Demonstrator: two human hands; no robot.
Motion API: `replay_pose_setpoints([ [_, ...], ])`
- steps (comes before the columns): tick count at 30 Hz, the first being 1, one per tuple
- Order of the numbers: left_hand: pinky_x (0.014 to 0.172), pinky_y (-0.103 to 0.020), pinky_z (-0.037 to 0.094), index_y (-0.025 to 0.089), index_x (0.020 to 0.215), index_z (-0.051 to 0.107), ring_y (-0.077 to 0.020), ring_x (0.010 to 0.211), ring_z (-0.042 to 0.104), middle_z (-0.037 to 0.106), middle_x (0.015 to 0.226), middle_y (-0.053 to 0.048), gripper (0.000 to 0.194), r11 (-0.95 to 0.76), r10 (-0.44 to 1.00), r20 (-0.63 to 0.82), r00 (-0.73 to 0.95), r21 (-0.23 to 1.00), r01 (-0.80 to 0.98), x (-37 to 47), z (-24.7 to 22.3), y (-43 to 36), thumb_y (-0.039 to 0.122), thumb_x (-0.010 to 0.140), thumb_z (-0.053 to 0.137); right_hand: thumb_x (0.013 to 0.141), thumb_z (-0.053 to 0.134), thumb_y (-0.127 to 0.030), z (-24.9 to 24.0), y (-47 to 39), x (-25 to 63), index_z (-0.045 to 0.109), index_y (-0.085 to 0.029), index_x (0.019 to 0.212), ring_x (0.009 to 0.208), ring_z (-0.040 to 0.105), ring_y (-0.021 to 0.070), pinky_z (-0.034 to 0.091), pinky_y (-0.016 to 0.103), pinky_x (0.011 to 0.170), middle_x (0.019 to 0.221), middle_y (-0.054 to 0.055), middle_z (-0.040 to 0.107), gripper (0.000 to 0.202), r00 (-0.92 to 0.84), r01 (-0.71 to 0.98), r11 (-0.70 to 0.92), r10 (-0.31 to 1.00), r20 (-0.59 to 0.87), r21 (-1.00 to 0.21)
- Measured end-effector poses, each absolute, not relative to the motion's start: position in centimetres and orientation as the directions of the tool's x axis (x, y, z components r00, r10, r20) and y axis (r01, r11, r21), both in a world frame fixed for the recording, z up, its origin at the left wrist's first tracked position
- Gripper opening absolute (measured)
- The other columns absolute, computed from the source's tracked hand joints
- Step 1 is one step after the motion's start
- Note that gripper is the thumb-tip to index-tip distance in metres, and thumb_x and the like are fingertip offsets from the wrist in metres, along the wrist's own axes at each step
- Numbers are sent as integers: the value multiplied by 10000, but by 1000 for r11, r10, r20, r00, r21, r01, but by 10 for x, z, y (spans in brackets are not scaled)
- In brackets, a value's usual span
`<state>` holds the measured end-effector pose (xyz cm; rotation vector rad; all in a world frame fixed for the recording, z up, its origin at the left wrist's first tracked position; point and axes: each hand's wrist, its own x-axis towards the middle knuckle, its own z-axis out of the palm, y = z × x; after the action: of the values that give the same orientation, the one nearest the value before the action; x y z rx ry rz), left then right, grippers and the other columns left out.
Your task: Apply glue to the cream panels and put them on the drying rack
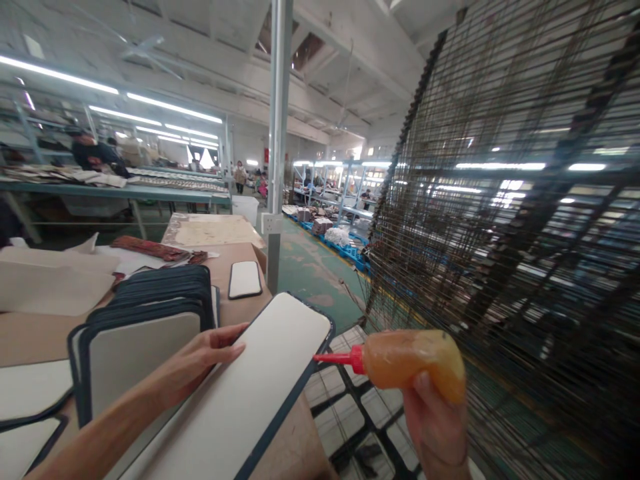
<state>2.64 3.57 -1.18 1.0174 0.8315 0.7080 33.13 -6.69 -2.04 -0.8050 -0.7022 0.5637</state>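
My left hand [213,353] grips the long edge of a white panel with a dark blue border [270,360], thumb on the white face and fingers behind. The panel is tilted, its far rounded end raised. In my right hand [437,420] is a squeeze bottle of amber liquid [407,360], held sideways. Its red nozzle [337,359] points left, and the tip is at the panel's right border; whether it touches I cannot tell. A stack of similar dark-edged panels [145,333] stands just left of my left hand.
A small dark-edged panel [245,279] lies on the brown-covered table [230,313]. Other panels [35,387] and beige sheets [55,280] are at the left. A metal post [275,133] rises beyond the table. Tall wire racks [475,200] fill the right side. A person [97,153] works at a far table.
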Motion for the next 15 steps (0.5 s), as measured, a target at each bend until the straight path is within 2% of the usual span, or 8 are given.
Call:
replay_pose_setpoints([
  [5, 632, -250, 564, 218, 1274, 604, -227, 775, 716, 748, 1008, -94, 621, 351, 830, -243, 502, 927, -131, 28, -14, 37, 301, 686, 785, 666, 762, -315, -24, -65, 330, 571, -281, 1085, 955, 637, 283, 489, 512, 928, 1034, 50, 674, 462, 630, -199, 579, 693, 350, -790],
  [11, 630, -251, 560, 200, 1273, 599, -216, 767, 711, 741, 1024, -100, 600, 320, 835, -210, 509, 937, -138, 30, -14, 38, 292, 706, 772, 580, 823, -311, -27, -65, 326, 613, -296, 1025, 900, 638, 268, 523, 477, 889, 986, 28, 677, 492, 639, -279, 567, 712, 291, -775],
  [15, 614, -241, 556, 187, 1231, 630, -199, 730, 707, 748, 993, -98, 576, 322, 844, -207, 494, 934, -158, 32, -12, 38, 276, 685, 788, 587, 828, -293, -26, -67, 325, 641, -282, 996, 818, 647, 224, 556, 392, 826, 910, 14, 684, 450, 637, -279, 561, 715, 287, -780],
])
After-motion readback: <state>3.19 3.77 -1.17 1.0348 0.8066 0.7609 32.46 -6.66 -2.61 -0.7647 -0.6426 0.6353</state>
